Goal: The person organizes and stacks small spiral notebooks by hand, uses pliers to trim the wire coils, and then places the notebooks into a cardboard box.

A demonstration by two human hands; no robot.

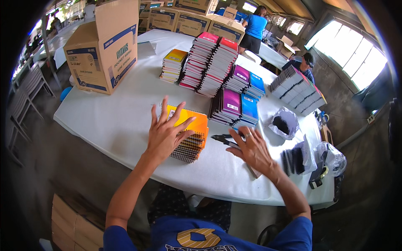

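The orange notebooks (pixel 200 124) sit in a stack near the front edge of the bench (pixel 102 125), spiral wires toward the person, a strip of white cover between wires and edge. The left hand (pixel 165 133) is over the stack's left side, fingers spread wide and holding nothing; whether a fingertip touches is unclear. Just right of the stack lie black pliers (pixel 222 138), their handles running toward the right hand (pixel 254 149). That hand is half curled, thumb and fingers apart; I cannot tell if it grips them.

Leftward, open cover runs to the bench's left edge, with a carton (pixel 102 62) standing farther back. Behind the stack, a narrower gap ends at the purple notebooks (pixel 231 100) and blue notebooks (pixel 250 108); taller pink notebooks (pixel 197 58) rise beyond. Rightward, room tightens: a plastic bag (pixel 290 120), black coils (pixel 293 161) and a tape dispenser (pixel 319 177) near the right edge.
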